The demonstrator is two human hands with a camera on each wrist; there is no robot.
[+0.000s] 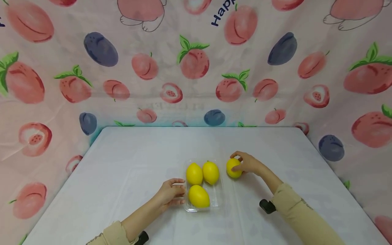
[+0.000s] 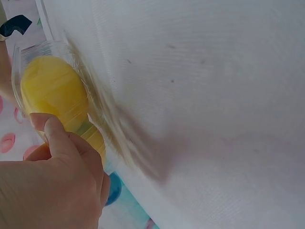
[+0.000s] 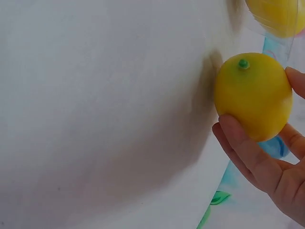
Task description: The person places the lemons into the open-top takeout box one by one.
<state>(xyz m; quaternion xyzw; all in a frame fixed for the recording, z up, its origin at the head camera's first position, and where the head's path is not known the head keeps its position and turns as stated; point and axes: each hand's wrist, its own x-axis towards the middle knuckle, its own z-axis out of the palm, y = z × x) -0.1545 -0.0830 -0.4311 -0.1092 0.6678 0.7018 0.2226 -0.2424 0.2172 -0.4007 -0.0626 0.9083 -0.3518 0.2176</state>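
A clear plastic container (image 1: 216, 197) stands on the white table with three yellow lemons in it: two side by side at the back, and one lemon (image 1: 199, 196) at the front left. My left hand (image 1: 172, 193) is at the container's left wall, its fingers spread along the side. In the left wrist view the thumb and fingertips (image 2: 43, 120) overlap the wall in front of a lemon (image 2: 55, 90). To the right of the container, my right hand (image 1: 247, 163) grips a fourth lemon (image 3: 252, 93) between thumb and fingers; its green stem end shows in the right wrist view.
The white table (image 1: 147, 146) reaches back to a fruit-printed cloth (image 1: 171, 75), which hangs behind it and along both sides. A black wrist device (image 1: 267, 206) sits under the right sleeve, and another (image 1: 142, 237) by the left sleeve.
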